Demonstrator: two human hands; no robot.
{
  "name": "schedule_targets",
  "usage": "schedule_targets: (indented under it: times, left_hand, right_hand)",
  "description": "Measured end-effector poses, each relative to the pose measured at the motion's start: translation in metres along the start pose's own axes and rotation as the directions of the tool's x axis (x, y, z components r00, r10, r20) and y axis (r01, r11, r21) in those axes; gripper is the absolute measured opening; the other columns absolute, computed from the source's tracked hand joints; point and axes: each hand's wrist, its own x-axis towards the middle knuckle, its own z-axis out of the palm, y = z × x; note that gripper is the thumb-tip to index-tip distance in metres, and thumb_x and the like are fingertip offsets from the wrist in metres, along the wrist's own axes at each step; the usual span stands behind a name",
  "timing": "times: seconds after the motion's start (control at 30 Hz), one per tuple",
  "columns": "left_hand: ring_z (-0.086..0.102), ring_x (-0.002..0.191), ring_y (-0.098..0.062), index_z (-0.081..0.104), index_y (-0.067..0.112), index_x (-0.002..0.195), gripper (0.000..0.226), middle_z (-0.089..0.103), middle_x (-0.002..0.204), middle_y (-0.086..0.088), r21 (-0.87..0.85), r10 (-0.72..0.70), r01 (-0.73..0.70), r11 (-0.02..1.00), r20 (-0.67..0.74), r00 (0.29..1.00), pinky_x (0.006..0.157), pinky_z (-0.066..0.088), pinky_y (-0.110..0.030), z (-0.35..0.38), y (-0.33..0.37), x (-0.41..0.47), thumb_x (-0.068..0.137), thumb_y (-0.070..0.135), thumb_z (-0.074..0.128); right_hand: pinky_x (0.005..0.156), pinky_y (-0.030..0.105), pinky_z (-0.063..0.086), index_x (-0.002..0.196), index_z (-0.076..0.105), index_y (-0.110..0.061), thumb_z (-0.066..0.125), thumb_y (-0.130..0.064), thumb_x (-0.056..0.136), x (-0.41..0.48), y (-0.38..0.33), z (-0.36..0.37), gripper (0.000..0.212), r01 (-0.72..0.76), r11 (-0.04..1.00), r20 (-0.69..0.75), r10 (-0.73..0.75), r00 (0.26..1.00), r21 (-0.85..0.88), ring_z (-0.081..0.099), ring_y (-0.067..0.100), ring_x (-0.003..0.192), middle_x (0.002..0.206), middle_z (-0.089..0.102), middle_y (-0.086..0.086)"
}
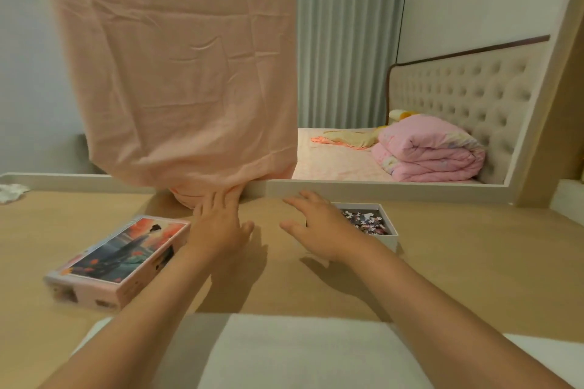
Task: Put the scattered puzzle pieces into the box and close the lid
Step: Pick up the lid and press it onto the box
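A white box [390, 238] stands open on the wooden table at the right, with several small puzzle pieces [366, 221] heaped inside. Its lid [117, 259], printed with a picture of a figure against an orange sky, lies picture-up on the table at the left. My left hand [221, 224] hovers palm down beside the lid's right end, fingers apart, its fingertips at the pink cloth. My right hand [316, 230] is spread palm down just left of the box, covering its left edge. Neither hand holds anything.
A pink cloth [177, 73] hangs down to the table's back edge behind my left hand. A mirror [410, 73] behind the table reflects a bed and a folded quilt. A white crumpled cloth [11, 193] lies far left. A pale cushion [300, 354] sits at the front.
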Motion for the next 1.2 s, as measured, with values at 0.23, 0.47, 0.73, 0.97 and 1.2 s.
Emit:
schedule_targets:
  times: [0.23,0.47,0.73,0.97,1.2]
  left_hand:
    - [0.042,0.126,-0.034,0.051,0.009,0.126,0.051,0.049,0.133,-0.015,0.196,-0.222,0.226,0.954,-0.043,0.974,0.102,0.036,-0.043,0.006,-0.069,-0.019,0.087,0.042,0.049]
    - [0.047,0.122,-0.031,0.055,0.019,0.122,0.043,0.054,0.134,-0.006,0.112,-0.029,0.022,0.993,0.059,0.998,0.101,0.035,-0.044,0.013,-0.054,-0.011,0.092,0.047,0.042]
    - [0.052,0.122,-0.017,0.063,0.032,0.128,0.052,0.058,0.133,0.008,-0.270,0.412,-0.400,0.876,-0.011,0.911,0.101,0.040,-0.040,0.003,-0.026,-0.013,0.081,0.053,0.057]
    - [0.041,0.132,-0.031,0.026,0.033,0.148,0.110,0.033,0.151,-0.002,-0.023,-0.138,0.142,0.990,0.116,0.984,0.104,0.035,-0.046,-0.001,-0.060,-0.023,0.056,0.083,0.061]
    - [0.057,0.116,-0.021,0.036,0.029,0.145,0.107,0.047,0.141,0.001,-0.404,-0.129,0.131,0.905,0.032,0.991,0.090,0.053,-0.041,-0.006,-0.048,-0.018,0.055,0.077,0.069]
  right_hand:
    - [0.121,0.037,0.022,0.154,0.032,-0.025,0.055,-0.044,0.096,0.026,-0.045,0.055,0.065,0.015,0.995,0.157,-0.031,0.987,0.101,0.024,0.025,0.148,0.161,0.023,0.006]
    - [0.119,0.040,0.028,0.155,0.028,-0.023,0.059,-0.038,0.094,0.022,-0.029,0.082,0.070,-0.061,0.975,0.133,0.033,0.991,0.213,0.031,0.022,0.145,0.161,0.024,0.005]
    - [0.118,0.036,0.029,0.156,0.024,-0.030,0.057,-0.030,0.092,0.017,-0.015,0.083,0.072,-0.038,0.967,0.052,0.026,0.998,0.253,0.031,0.018,0.145,0.160,0.026,0.000]
    - [0.111,0.033,0.038,0.153,0.034,-0.027,0.062,-0.035,0.093,0.016,-0.019,0.083,0.067,-0.034,0.980,0.003,0.035,0.999,0.197,0.044,0.019,0.136,0.153,0.044,-0.001]
    - [0.110,0.034,0.037,0.152,0.037,-0.028,0.055,-0.030,0.099,0.014,-0.026,0.053,0.057,0.002,0.980,-0.158,0.031,0.987,0.201,0.045,0.019,0.134,0.150,0.047,-0.002]
